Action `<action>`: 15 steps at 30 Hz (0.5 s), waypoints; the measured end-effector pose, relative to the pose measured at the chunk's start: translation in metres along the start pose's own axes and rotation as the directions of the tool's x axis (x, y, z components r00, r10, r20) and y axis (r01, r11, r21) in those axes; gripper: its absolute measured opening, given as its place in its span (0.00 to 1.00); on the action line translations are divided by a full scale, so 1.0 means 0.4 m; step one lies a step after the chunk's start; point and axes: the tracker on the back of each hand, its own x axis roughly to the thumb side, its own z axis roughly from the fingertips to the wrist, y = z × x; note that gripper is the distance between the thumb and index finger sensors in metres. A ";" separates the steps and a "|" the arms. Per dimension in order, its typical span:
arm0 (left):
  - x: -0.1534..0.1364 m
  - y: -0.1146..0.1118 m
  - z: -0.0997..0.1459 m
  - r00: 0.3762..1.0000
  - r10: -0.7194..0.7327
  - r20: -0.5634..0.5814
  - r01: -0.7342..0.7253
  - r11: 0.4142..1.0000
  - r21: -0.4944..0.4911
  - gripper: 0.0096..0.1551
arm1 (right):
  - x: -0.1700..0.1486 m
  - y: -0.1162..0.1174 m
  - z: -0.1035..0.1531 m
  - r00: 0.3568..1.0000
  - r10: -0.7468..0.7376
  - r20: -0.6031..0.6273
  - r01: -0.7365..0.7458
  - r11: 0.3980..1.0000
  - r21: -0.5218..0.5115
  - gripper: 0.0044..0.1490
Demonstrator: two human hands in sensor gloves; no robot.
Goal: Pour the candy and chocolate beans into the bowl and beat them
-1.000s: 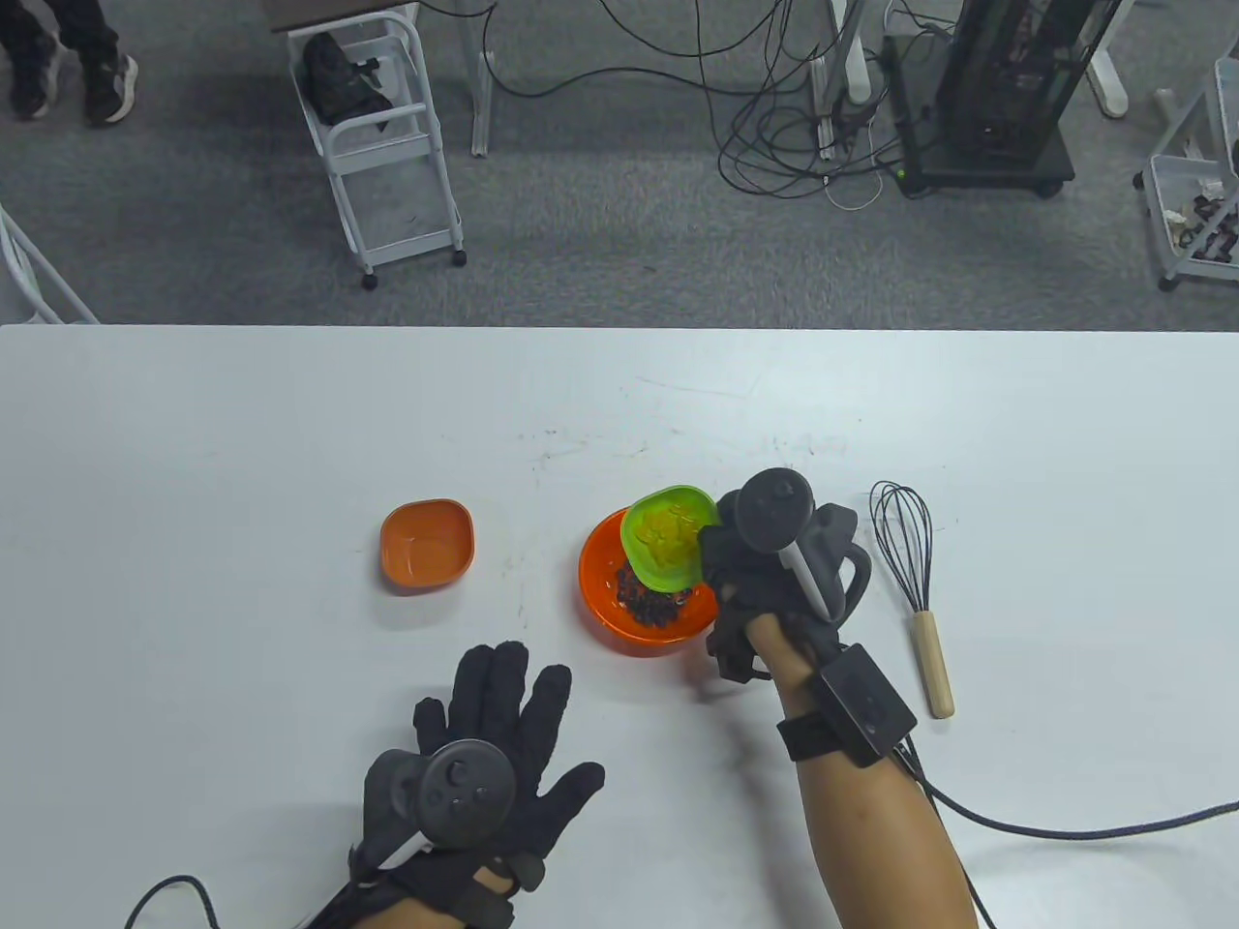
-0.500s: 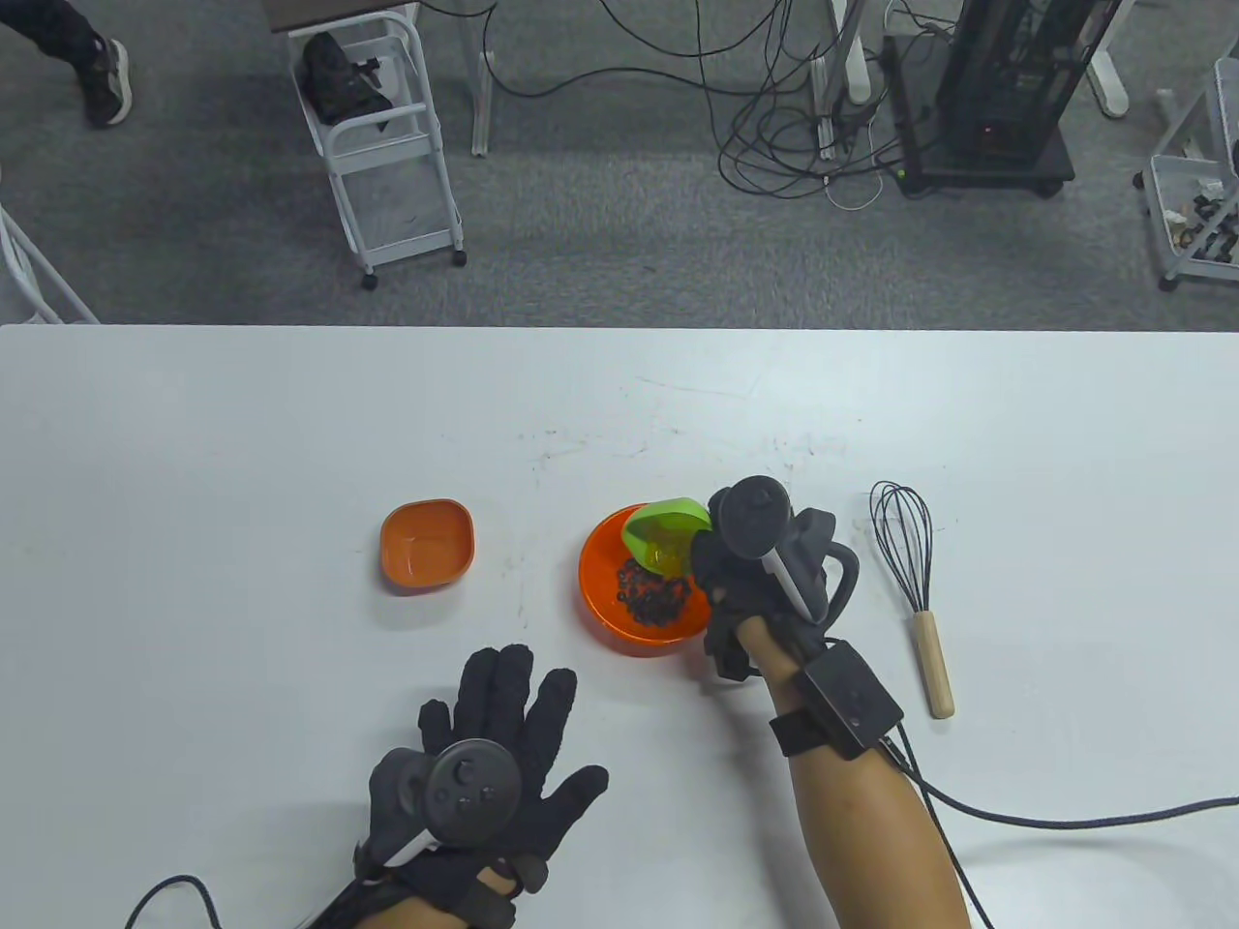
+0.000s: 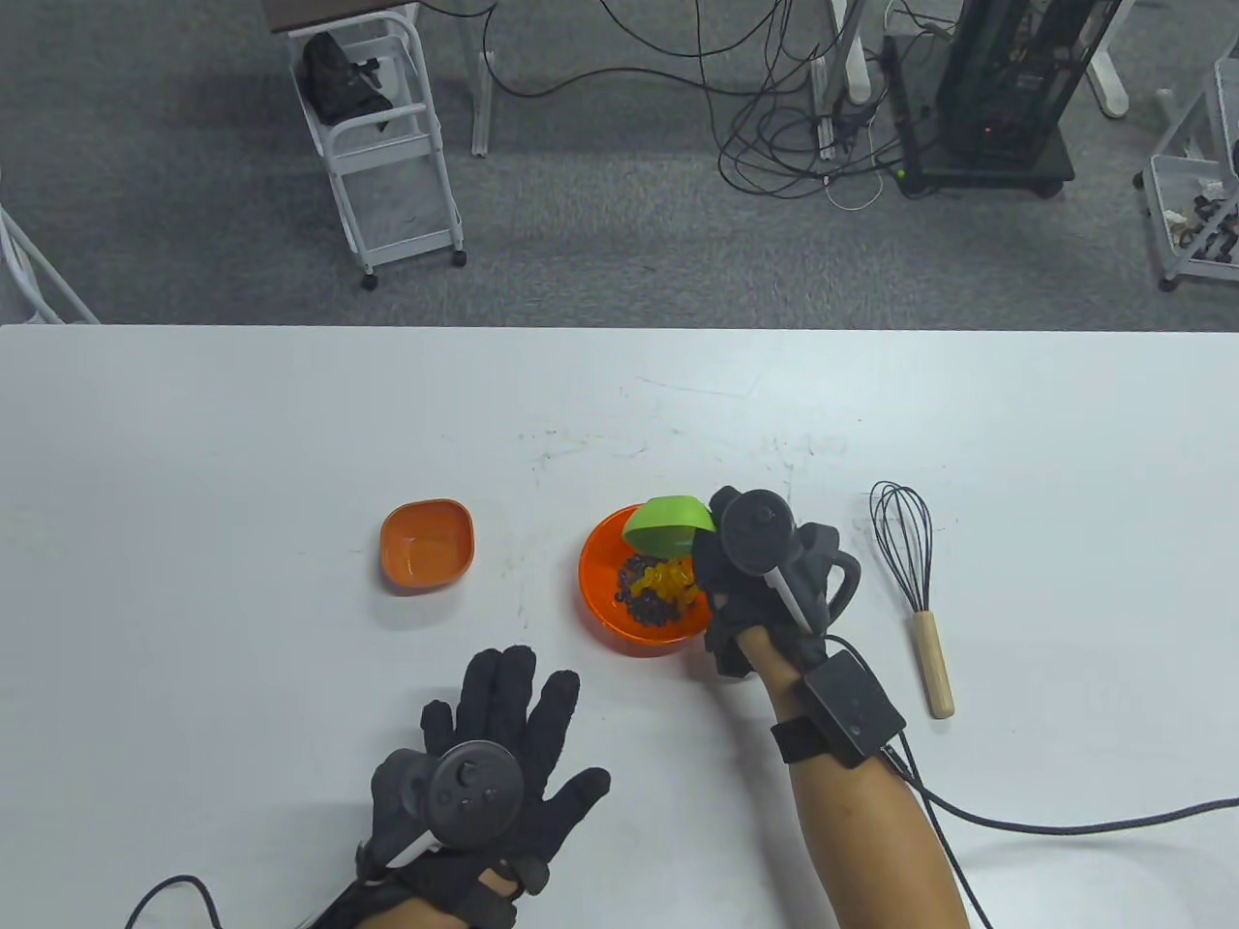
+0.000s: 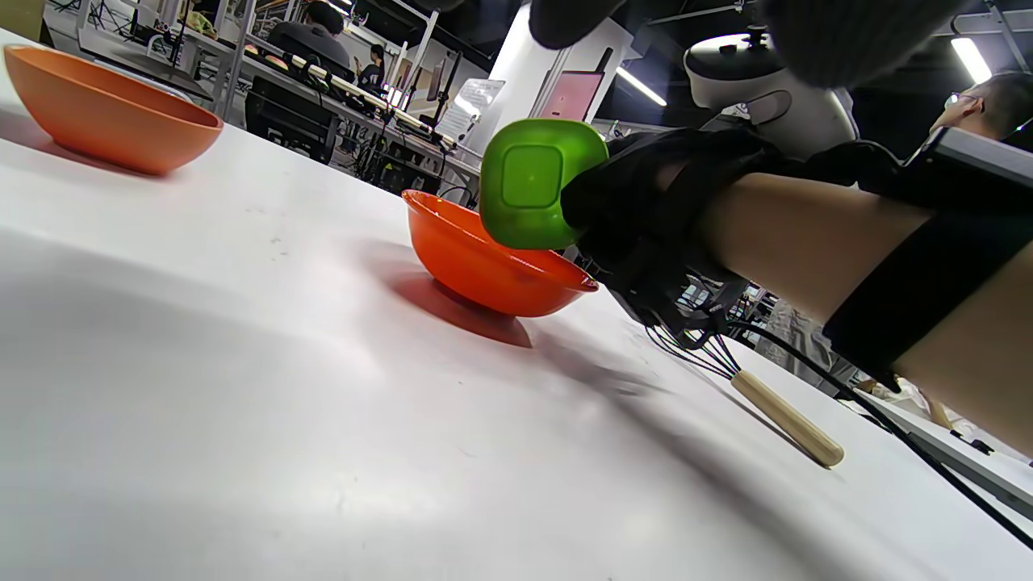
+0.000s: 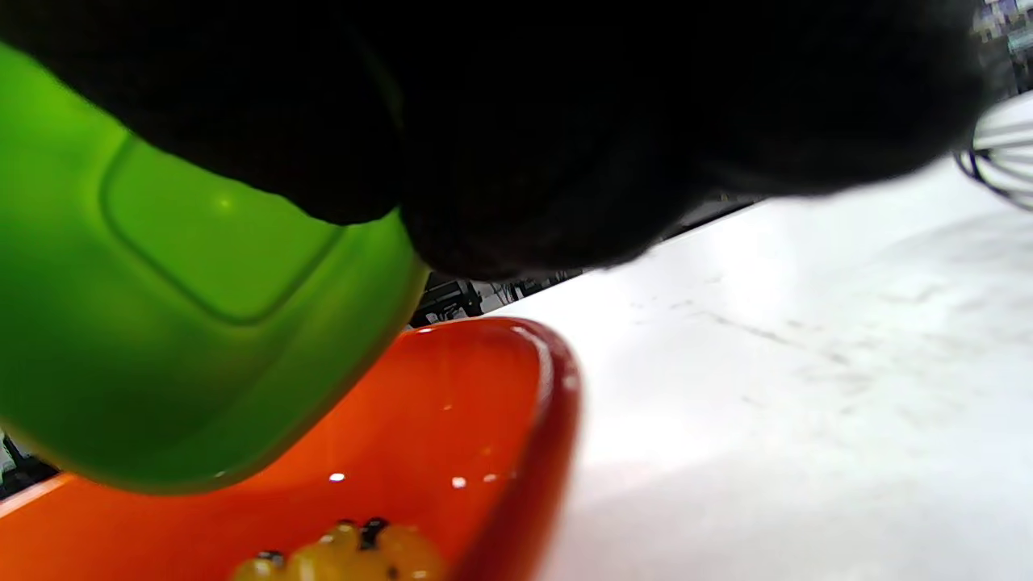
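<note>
My right hand (image 3: 721, 566) grips a small green dish (image 3: 666, 524) (image 4: 533, 190) (image 5: 177, 323), tipped steeply over the round orange bowl (image 3: 605, 556) (image 4: 484, 266) (image 5: 500, 420). Yellow candy (image 3: 666, 584) (image 5: 355, 553) lies in the bowl on top of dark chocolate beans (image 3: 644, 605). My left hand (image 3: 508, 716) rests flat on the table near the front edge with fingers spread, holding nothing. A wire whisk (image 3: 915, 590) (image 4: 783, 415) with a wooden handle lies on the table right of the bowl.
A small square orange dish (image 3: 428, 544) (image 4: 105, 109) sits left of the bowl and looks empty. A black cable (image 3: 1065, 823) runs from my right wrist toward the table's right edge. Beyond the far edge stand carts and tangled cables.
My right hand has tipped the green dish further over the bowl; the yellow candy has slid out of it onto the chocolate beans. The left hand has stayed put.
</note>
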 end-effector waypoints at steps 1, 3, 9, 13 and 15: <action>0.000 0.000 0.000 1.000 0.000 0.001 0.000 1.000 0.000 0.54 | -0.003 -0.002 -0.001 0.999 -0.032 -0.012 0.032 0.999 0.005 0.19; 0.000 0.000 0.000 1.000 0.001 0.001 -0.001 1.000 0.000 0.54 | -0.010 -0.016 -0.004 0.994 -0.103 -0.027 0.103 0.995 0.016 0.21; 0.001 -0.002 0.000 1.000 0.000 0.006 0.000 1.000 -0.006 0.54 | -0.025 -0.075 0.009 0.996 -0.091 -0.004 0.091 0.996 -0.018 0.26; 0.004 -0.005 0.002 1.000 -0.006 0.014 0.006 1.000 -0.009 0.54 | -0.052 -0.128 0.032 0.995 -0.098 -0.005 0.098 0.995 -0.022 0.27; 0.004 -0.006 0.002 1.000 -0.008 0.016 0.008 1.000 -0.011 0.54 | -0.066 -0.147 0.045 0.998 -0.065 -0.007 0.065 0.998 0.008 0.27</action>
